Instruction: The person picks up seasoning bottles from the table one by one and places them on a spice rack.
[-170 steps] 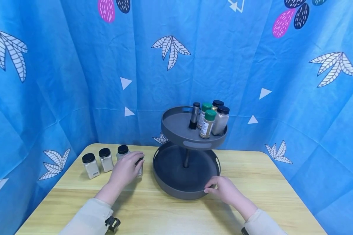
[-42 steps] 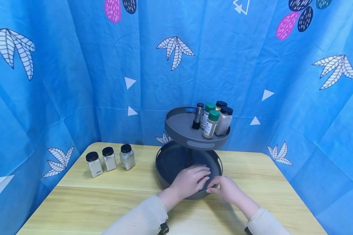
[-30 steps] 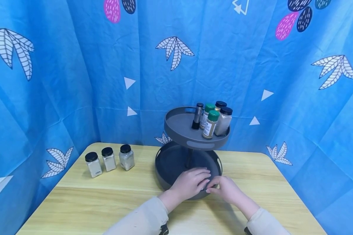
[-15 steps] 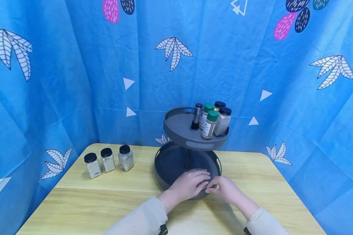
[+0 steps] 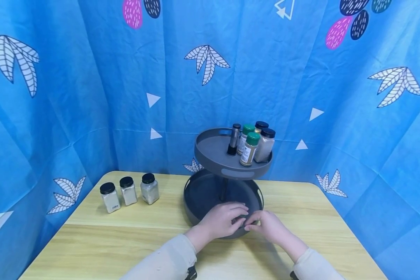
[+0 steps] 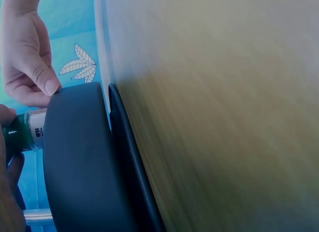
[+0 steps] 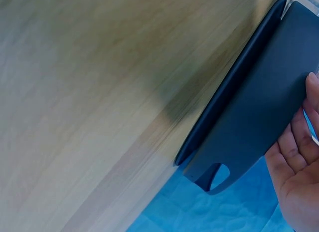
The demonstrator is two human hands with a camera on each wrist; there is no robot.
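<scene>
My left hand (image 5: 221, 221) reaches into the front of the lower tray of a dark grey two-tier turntable (image 5: 203, 194). Its fingers grip the green cap of a spice jar (image 6: 37, 126), whose labelled body shows just above the tray wall in the left wrist view; the rest is hidden. Close beside it, my right hand (image 5: 271, 227) pinches the lower tray's rim at the front right. The right wrist view has its thumb on the outer wall of the tray (image 7: 254, 102).
On the upper tray (image 5: 211, 147) stand a slim black-capped cylinder (image 5: 234, 140), two green-capped spice jars (image 5: 247, 152) and two black-capped jars (image 5: 264, 147). Three black-capped jars (image 5: 128, 192) stand at the table's back left. A blue patterned curtain (image 5: 182, 101) surrounds the table.
Since the earliest frame my left hand has brought a jar from the left row into the lower tray. Lately its fingers have shifted slightly. My right hand stays on the rim.
</scene>
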